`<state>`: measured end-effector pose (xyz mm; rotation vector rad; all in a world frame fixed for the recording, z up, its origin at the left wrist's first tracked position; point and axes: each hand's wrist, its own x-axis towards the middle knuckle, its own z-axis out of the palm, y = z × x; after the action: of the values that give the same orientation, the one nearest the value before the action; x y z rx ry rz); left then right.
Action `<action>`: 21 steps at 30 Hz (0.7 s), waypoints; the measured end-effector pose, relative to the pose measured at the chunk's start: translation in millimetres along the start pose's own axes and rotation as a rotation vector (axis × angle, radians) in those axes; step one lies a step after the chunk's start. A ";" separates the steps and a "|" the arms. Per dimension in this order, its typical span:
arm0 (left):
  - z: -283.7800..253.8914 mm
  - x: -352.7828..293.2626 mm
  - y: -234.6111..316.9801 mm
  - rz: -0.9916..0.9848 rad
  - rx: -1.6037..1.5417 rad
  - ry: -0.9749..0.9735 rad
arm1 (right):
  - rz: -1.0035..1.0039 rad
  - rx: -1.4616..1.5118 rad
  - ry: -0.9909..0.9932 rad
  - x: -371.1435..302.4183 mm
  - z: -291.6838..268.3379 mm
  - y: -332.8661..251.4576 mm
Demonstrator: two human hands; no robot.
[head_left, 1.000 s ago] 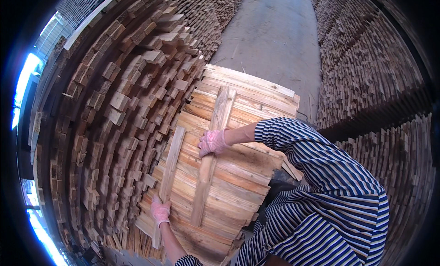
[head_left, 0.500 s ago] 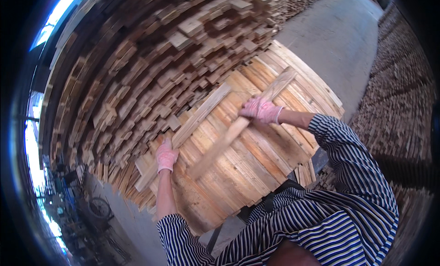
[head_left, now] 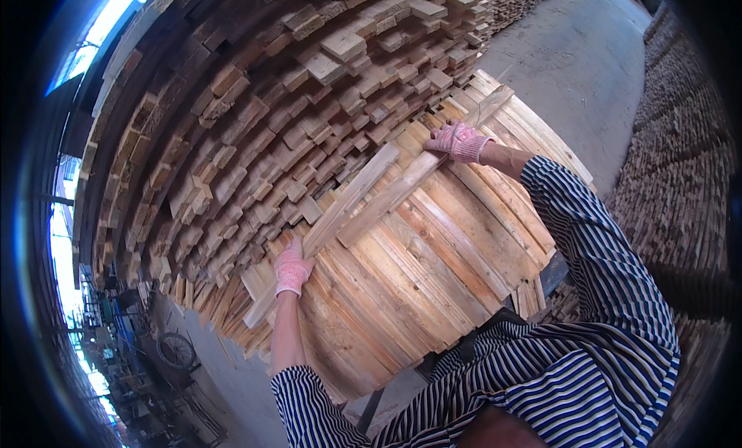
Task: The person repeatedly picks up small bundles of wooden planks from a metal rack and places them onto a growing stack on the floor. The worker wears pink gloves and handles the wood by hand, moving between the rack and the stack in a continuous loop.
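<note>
My left hand (head_left: 292, 269), in a pink-and-white knit glove, is closed on a wooden plank (head_left: 362, 187) that lies crosswise near the far edge of a bed of boards (head_left: 421, 270). Its fingertips point toward the stacked timber. A second plank (head_left: 390, 199) is gripped near its middle by my gloved right hand (head_left: 457, 142), fingers curled over the far side. This second plank lies slanting over the boards, roughly parallel to the first and close to it on the nearer side. The boards below lie side by side with uneven ends.
A tall stack of timber (head_left: 263, 123) rises just beyond the boards, its ends sticking out unevenly. More stacked wood (head_left: 672, 154) stands at the right, across a grey concrete floor (head_left: 568, 58). At the lower left are a wheel (head_left: 176, 351) and dark clutter.
My right hand has carried the second plank away from me, up toward the first one and the timber stack. The left hand keeps its place on the first plank.
</note>
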<state>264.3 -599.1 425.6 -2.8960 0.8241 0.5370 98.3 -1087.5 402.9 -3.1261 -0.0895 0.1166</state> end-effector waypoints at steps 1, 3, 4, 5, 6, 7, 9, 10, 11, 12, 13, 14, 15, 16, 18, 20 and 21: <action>-1.0 -2.5 -2.8 -0.007 0.012 -0.002 | 0.002 0.018 0.005 1.9 0.7 -0.2; -3.9 6.2 5.7 0.017 0.036 0.004 | -0.019 0.001 0.102 -1.1 6.1 18.2; -4.5 7.7 7.4 0.034 0.066 0.021 | -0.039 -0.010 0.136 1.7 7.6 23.1; -0.1 10.1 12.6 0.090 0.046 0.057 | -0.042 -0.029 0.165 -1.9 11.2 34.5; 3.8 9.3 11.3 0.145 0.028 0.097 | -0.044 -0.013 0.150 2.3 13.6 37.5; 9.8 4.1 -1.0 0.180 0.013 0.168 | -0.046 0.004 0.144 12.2 12.3 34.4; 13.4 4.3 -15.1 0.175 0.004 0.213 | -0.108 -0.051 0.148 29.6 8.1 25.5; 14.7 4.4 -14.0 0.130 0.004 0.192 | -0.064 -0.062 0.150 24.5 10.8 36.5; 22.0 4.8 -6.8 0.074 -0.008 0.161 | -0.034 -0.072 0.140 16.0 15.7 48.2; 29.5 10.6 -3.3 0.284 -0.060 0.313 | -0.038 -0.066 0.130 12.8 18.0 49.5; 20.6 7.4 2.5 0.200 -0.076 0.186 | -0.086 0.017 0.197 5.5 20.5 45.8; 20.5 15.1 10.0 0.184 -0.083 0.190 | -0.005 0.057 0.104 -0.3 17.5 54.2; 13.6 15.4 5.2 0.155 -0.049 0.149 | -0.082 0.088 0.172 -1.7 12.3 51.1; 4.8 10.8 7.0 0.136 -0.029 0.105 | -0.067 0.064 0.118 -1.4 2.5 46.7; -10.0 -4.0 -4.2 0.075 -0.017 0.093 | -0.004 0.006 0.006 15.1 -15.6 21.1; -7.2 -5.3 -13.7 0.099 -0.056 0.120 | -0.007 0.008 0.075 13.5 -8.9 15.7; -5.6 -8.7 -21.1 0.093 -0.053 0.115 | -0.050 0.058 0.168 12.4 -6.7 11.6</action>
<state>270.2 -577.8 433.6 -2.9727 0.9779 0.4095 111.9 -1098.4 408.5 -3.0577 -0.1590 -0.1408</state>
